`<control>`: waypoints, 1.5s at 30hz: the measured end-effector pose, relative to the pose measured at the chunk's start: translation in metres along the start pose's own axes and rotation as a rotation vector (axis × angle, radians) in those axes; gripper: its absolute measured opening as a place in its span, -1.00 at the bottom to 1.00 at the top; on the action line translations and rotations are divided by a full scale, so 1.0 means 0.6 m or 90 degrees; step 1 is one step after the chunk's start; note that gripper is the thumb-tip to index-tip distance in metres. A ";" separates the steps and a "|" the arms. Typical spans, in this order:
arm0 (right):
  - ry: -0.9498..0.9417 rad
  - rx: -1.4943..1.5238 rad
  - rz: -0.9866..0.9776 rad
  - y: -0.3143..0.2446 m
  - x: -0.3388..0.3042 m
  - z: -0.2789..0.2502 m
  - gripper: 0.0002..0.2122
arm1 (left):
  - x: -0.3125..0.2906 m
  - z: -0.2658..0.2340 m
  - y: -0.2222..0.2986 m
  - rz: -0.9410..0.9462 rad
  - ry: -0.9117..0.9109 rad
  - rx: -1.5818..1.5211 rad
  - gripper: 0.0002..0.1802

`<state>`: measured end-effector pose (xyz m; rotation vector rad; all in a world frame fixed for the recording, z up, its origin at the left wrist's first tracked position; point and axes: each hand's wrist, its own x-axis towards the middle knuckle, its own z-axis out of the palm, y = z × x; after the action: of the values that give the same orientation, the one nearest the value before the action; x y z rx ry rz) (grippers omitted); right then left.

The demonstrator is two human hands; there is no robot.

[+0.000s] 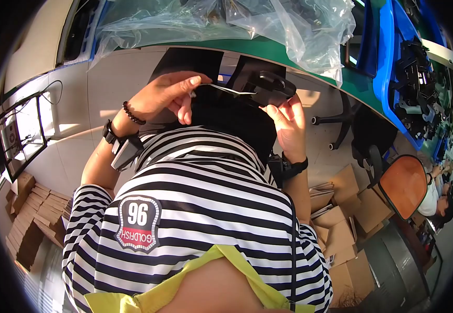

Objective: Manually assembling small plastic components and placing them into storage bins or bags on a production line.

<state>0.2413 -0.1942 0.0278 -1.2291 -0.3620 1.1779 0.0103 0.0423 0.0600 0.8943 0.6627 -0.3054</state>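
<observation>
My right hand point(290, 122) grips a black plastic part point(273, 89) by its right side, thumb and fingers closed on it. The part has a raised, rounded loop on top; its exact kind I cannot make out. From it a thin white strip point(231, 91) runs taut to my left hand point(168, 97). There the thumb and forefinger pinch the strip's end, while the other fingers hang loosely curled. Both hands are in the air in front of my body, just short of the table edge.
Crumpled clear plastic sheeting point(294, 31) lies over the green table point(268, 50). At the right, a blue bin point(384, 78) holds several black parts point(419, 86). Cardboard boxes point(349, 224), an orange chair point(405, 187) and another person point(435, 201) are farther right. Stacked cardboard point(36, 214) stands left.
</observation>
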 end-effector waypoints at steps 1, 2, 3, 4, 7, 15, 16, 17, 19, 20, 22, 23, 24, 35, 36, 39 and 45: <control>0.010 -0.043 -0.024 -0.001 0.000 0.000 -0.65 | 0.001 -0.003 0.004 0.039 0.005 -0.027 -0.39; 0.020 -0.087 -0.050 -0.004 0.000 0.000 -0.64 | 0.006 -0.001 0.002 0.044 0.001 -0.026 -0.39; 0.020 -0.093 -0.058 -0.009 0.001 0.004 -0.64 | 0.015 0.002 -0.004 0.148 0.109 0.139 -0.38; -0.011 -0.112 -0.059 -0.013 -0.001 0.011 -0.63 | 0.026 0.007 -0.013 0.253 0.218 0.302 -0.37; -0.063 -0.159 -0.074 -0.024 -0.001 0.033 -0.62 | 0.058 0.016 -0.032 0.367 0.302 0.353 -0.36; -0.017 -0.223 -0.284 -0.032 -0.006 0.042 -0.61 | 0.055 0.042 -0.036 0.289 0.209 0.076 -0.35; -0.015 -0.247 -0.296 -0.034 -0.004 0.043 -0.61 | 0.047 0.044 -0.037 0.333 0.223 0.262 -0.35; -0.015 -0.270 -0.307 -0.036 -0.002 0.045 -0.61 | 0.042 0.045 -0.037 0.372 0.236 0.449 -0.36; -0.022 -0.290 -0.319 -0.040 0.000 0.049 -0.61 | 0.040 0.046 -0.032 0.350 0.156 0.357 -0.34; -0.017 -0.324 -0.345 -0.043 -0.001 0.052 -0.61 | 0.041 0.048 -0.029 0.325 0.073 0.264 -0.32; -0.017 -0.384 -0.395 -0.050 0.005 0.064 -0.62 | 0.036 0.047 -0.021 0.299 0.009 0.167 -0.30; -0.031 -0.377 -0.390 -0.050 0.007 0.067 -0.62 | 0.033 0.048 -0.015 0.253 -0.045 -0.018 -0.27; -0.036 -0.369 -0.401 -0.050 0.011 0.069 -0.61 | 0.032 0.049 -0.010 0.207 -0.097 -0.204 -0.24; -0.096 -0.633 -0.428 -0.101 0.015 0.105 -0.67 | 0.053 0.096 -0.006 0.338 -0.148 -0.218 -0.18; -0.127 -0.703 -0.388 -0.118 0.003 0.108 -0.70 | 0.050 0.097 -0.010 0.322 -0.124 -0.217 -0.20; -0.202 -0.787 -0.330 -0.183 -0.027 0.100 -0.77 | 0.044 0.084 -0.017 0.304 -0.076 -0.195 -0.25; 0.138 -0.581 -0.461 -0.282 0.020 0.104 -0.89 | 0.046 0.062 -0.044 0.290 -0.059 -0.102 -0.34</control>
<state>0.2826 -0.1312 0.1921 -1.7525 -1.1460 0.2076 0.0331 -0.0024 0.0422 0.8458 0.3761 0.1133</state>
